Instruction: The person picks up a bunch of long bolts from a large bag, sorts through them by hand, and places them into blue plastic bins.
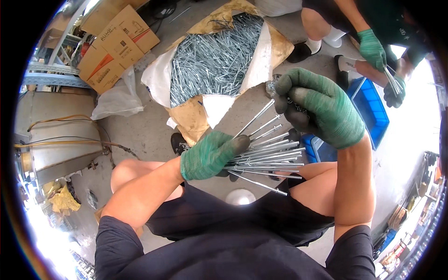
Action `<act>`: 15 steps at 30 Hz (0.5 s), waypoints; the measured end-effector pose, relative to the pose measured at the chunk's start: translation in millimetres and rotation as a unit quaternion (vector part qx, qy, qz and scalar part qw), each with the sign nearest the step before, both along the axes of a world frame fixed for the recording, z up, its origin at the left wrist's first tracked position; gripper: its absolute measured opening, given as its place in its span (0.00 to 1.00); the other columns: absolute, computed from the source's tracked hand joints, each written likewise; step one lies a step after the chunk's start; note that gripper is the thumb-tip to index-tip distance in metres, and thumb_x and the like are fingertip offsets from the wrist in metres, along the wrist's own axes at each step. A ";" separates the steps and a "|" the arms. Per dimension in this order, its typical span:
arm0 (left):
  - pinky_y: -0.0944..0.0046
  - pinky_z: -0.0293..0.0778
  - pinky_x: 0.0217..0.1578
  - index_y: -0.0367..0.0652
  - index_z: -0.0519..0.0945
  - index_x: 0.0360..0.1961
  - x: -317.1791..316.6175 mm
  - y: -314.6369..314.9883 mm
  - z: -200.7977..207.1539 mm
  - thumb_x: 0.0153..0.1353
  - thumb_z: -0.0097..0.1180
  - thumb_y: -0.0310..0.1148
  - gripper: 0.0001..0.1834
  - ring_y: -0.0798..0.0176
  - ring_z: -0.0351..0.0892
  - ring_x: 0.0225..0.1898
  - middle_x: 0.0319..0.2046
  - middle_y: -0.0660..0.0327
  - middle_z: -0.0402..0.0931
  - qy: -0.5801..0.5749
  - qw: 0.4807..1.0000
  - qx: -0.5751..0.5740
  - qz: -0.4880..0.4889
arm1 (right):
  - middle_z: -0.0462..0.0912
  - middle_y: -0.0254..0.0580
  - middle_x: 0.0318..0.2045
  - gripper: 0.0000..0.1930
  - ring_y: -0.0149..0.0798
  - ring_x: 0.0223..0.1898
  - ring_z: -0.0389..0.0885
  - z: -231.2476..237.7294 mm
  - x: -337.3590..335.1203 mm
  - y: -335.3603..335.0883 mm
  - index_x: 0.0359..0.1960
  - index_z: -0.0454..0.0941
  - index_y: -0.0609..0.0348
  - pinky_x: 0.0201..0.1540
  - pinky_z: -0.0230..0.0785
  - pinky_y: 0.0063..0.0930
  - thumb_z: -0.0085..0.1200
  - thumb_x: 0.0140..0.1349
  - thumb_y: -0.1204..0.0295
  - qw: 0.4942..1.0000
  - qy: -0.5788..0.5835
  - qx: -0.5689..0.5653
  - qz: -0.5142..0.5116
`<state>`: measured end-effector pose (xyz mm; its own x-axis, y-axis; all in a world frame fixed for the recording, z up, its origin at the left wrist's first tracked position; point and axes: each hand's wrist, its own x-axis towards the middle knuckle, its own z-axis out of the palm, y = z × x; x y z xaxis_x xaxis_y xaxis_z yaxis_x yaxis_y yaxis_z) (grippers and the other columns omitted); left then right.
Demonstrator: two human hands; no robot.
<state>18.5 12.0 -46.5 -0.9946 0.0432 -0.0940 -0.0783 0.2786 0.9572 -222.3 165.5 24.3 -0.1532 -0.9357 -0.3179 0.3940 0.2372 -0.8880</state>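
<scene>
My left hand (212,156), in a green glove with dark fingertips, is closed round a fanned bundle of thin metal rods (275,154). Their free ends point right, and several carry a small collar near the tip. Just above those ends my right hand (326,109), gloved alike, is raised with its fingers curled together. Small shiny metal pieces (271,88) show at its fingertips, too small to name more exactly. Ahead of me an opened sack (254,70) lies on the floor, heaped with loose metal rods (214,60).
At the upper right a co-worker's gloved hand (373,49) holds some rods (393,80). Blue plastic crates (371,109) stand right of my right hand. Cardboard boxes (116,46), a clear plastic bag (119,100) and a metal cabinet with hoses (60,135) are at the left.
</scene>
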 end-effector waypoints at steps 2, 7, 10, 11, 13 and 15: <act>0.63 0.72 0.22 0.31 0.75 0.50 -4.9 0.5 11.8 0.56 0.65 0.29 0.23 0.59 0.76 0.20 0.28 0.52 0.81 -0.156 0.980 0.123 0.019 | 0.82 0.36 0.35 0.10 0.20 0.26 0.72 3.4 1.4 0.9 0.49 0.76 0.60 0.23 0.62 0.12 0.50 0.69 0.71 1.000 0.016 0.013 -0.002; 0.68 0.68 0.14 0.31 0.74 0.49 3.2 9.8 0.4 0.73 0.42 0.27 0.12 0.65 0.74 0.13 0.19 0.55 0.78 -0.044 0.996 0.077 0.030 | 0.83 0.36 0.34 0.10 0.20 0.25 0.73 5.1 3.3 -2.1 0.50 0.76 0.61 0.22 0.62 0.13 0.51 0.71 0.72 1.000 0.023 0.005 0.000; 0.69 0.71 0.19 0.33 0.80 0.34 1.2 12.3 7.0 0.69 0.43 0.55 0.31 0.68 0.77 0.18 0.18 0.59 0.77 -0.091 0.989 0.099 0.063 | 0.83 0.37 0.33 0.11 0.21 0.24 0.72 6.6 -0.7 -0.8 0.51 0.77 0.61 0.22 0.62 0.13 0.51 0.70 0.72 0.999 0.047 0.018 0.007; 0.69 0.72 0.21 0.34 0.82 0.30 -0.8 11.8 11.8 0.68 0.44 0.63 0.36 0.69 0.77 0.19 0.18 0.60 0.77 -0.145 0.979 0.126 0.071 | 0.83 0.37 0.33 0.11 0.21 0.24 0.72 6.1 -1.3 -0.7 0.51 0.77 0.62 0.22 0.62 0.13 0.51 0.70 0.72 0.998 0.058 0.018 0.009; 0.69 0.73 0.22 0.35 0.83 0.26 -6.3 8.4 17.0 0.67 0.45 0.70 0.42 0.70 0.78 0.20 0.18 0.61 0.77 -0.227 0.957 0.166 0.069 | 0.84 0.37 0.32 0.11 0.21 0.24 0.71 4.6 -1.7 -0.6 0.51 0.78 0.62 0.22 0.62 0.13 0.52 0.70 0.72 0.996 0.082 0.018 0.002; 0.69 0.73 0.21 0.36 0.83 0.26 -4.5 8.7 15.1 0.67 0.46 0.69 0.41 0.70 0.77 0.19 0.18 0.61 0.78 -0.221 0.959 0.163 0.070 | 0.84 0.37 0.32 0.11 0.21 0.24 0.71 0.8 -0.8 -1.8 0.50 0.78 0.62 0.22 0.62 0.13 0.54 0.70 0.71 0.994 0.107 0.017 -0.012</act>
